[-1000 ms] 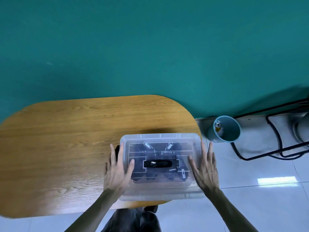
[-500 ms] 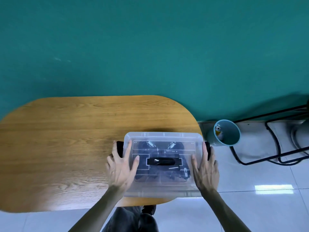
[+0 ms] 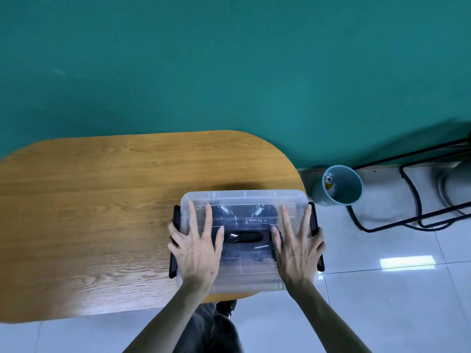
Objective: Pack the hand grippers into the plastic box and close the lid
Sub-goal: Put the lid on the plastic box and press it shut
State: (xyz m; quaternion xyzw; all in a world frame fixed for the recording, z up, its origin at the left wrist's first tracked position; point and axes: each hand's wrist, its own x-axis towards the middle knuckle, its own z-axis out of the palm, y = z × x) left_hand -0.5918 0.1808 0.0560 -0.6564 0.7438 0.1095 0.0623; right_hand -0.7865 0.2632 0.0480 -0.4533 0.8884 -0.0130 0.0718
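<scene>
The clear plastic box [image 3: 244, 197] stands at the right end of the wooden table [image 3: 102, 212], with its lid on. Through the lid I see the dark hand grippers [image 3: 244, 253] and their two metal springs [image 3: 225, 209]. A black carry handle [image 3: 244, 236] lies in the lid's middle. My left hand [image 3: 197, 250] lies flat on the lid's left part, fingers spread, outer fingers over the black left latch [image 3: 174, 261]. My right hand [image 3: 297, 253] lies flat on the right part, outer fingers at the right latch [image 3: 319, 263].
The box overhangs the table's near right edge slightly. On the tiled floor to the right stands a teal bin [image 3: 341, 186] with a can inside, and beyond it a black metal frame [image 3: 407, 217]. A teal wall runs behind the table.
Both hands slid from the lid's side edges onto its top, nearer the handle. The black side latches have come into view on both sides.
</scene>
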